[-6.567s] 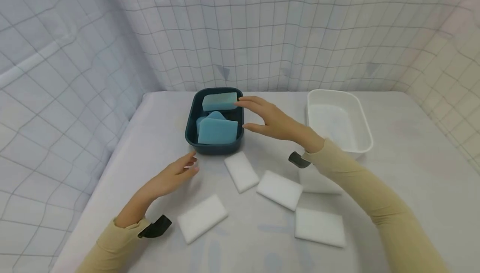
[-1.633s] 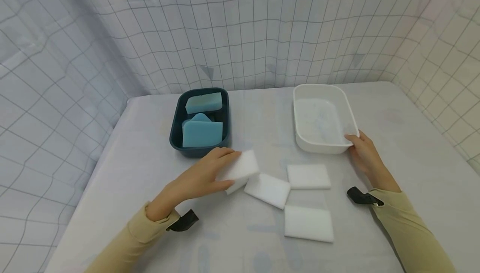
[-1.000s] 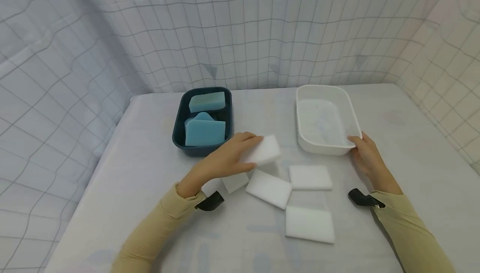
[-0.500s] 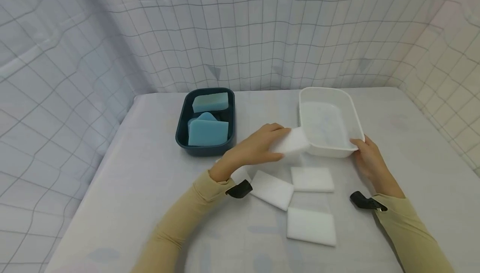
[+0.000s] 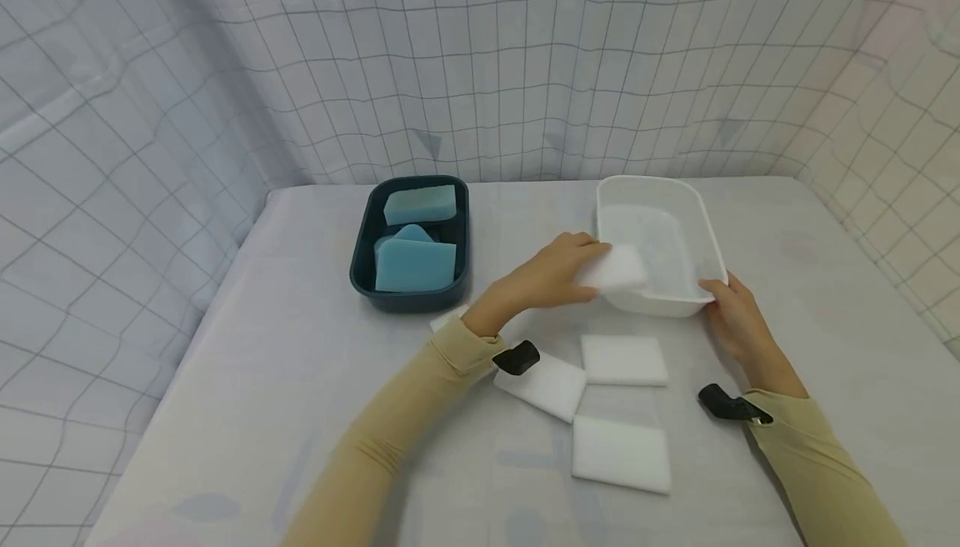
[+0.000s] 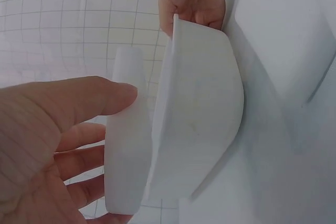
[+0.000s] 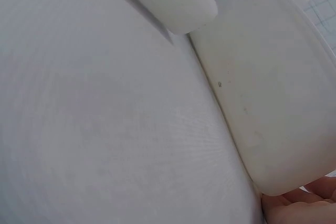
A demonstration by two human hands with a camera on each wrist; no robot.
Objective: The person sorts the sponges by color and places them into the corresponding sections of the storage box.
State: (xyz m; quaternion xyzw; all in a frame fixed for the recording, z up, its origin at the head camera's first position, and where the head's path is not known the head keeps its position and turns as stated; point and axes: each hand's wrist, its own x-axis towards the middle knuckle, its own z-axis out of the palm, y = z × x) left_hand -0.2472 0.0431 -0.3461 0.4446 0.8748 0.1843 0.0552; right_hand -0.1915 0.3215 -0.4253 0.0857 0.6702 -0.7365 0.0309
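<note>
In the head view my left hand (image 5: 553, 273) pinches a white sponge (image 5: 619, 268) just above the near left rim of a white plastic tub (image 5: 660, 303). The left wrist view shows that white sponge (image 6: 128, 145) between thumb and fingers, beside the outer wall of the tub (image 6: 202, 98). My right hand (image 5: 738, 322) grips the tub's near right corner, thumb over the rim. Fingers of the right hand (image 7: 302, 208) show under the tub (image 7: 268, 87) in the right wrist view.
Several white sponges lie on the table, among them one sponge (image 5: 624, 360) before the tub and another sponge (image 5: 621, 454) nearer. A dark teal tub (image 5: 408, 303) with blue sponges (image 5: 416, 265) stands at the left. Checked cloth (image 5: 525, 72) hangs behind and at the sides.
My left hand first picked up a white sponge near the teal tub, then carried it right to the white tub's rim. My right hand has moved from beside the teal tub to the white tub's corner.
</note>
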